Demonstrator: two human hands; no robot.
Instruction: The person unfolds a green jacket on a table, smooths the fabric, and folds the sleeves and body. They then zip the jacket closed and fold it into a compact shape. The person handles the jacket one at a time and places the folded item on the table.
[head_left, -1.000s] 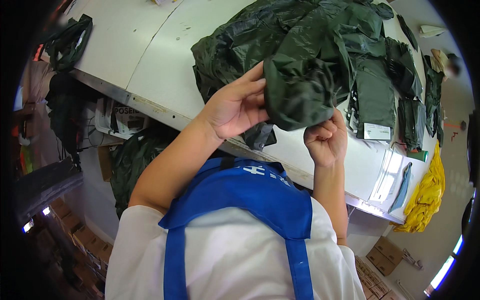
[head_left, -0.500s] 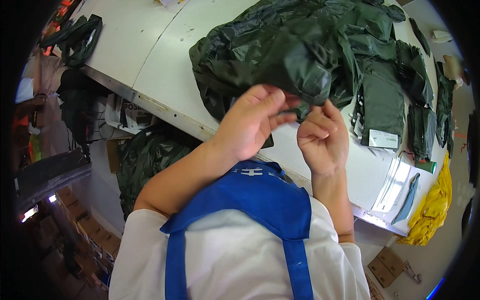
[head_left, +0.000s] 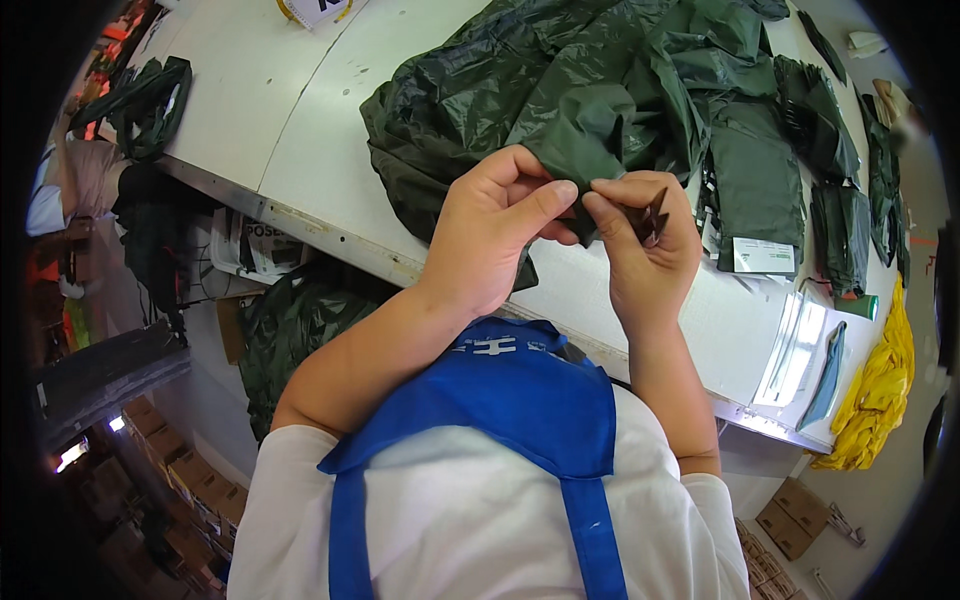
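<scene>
Nearest, along the lower view: white shirt (head_left: 460, 520) and blue apron (head_left: 500, 410) with two straps. Just beyond, over the near side of a white table (head_left: 230, 90): left hand (head_left: 490, 225) and right hand (head_left: 650, 235), raised close together, with thumb tips just beside each other. In the left hand, a fold of dark green fabric (head_left: 545, 85), pinched between thumb and fingers; in the right, the same fold, likewise pinched between thumb and forefinger, with the remaining fingers curled in around a small dark pointed piece (head_left: 655, 220), of unclear kind. Position of the fabric: partly between the fingertips, with a short tip hanging below, and the main crumpled, glossy heap directly beyond both hands, spread on the table.

To the right of the heap, well apart from the right hand: folded green packet (head_left: 752, 185) with white label (head_left: 765, 256), further green bundles (head_left: 835, 215), and, toward the table's end, glossy clear sheet (head_left: 790, 345) beside blue strip (head_left: 825, 375). Past that end, crumpled yellow material (head_left: 880, 375). Below the table at left, more green material (head_left: 300, 320). Farthest: cardboard boxes (head_left: 795, 517) at lower right; at the left rim, part of another person (head_left: 90, 180).
</scene>
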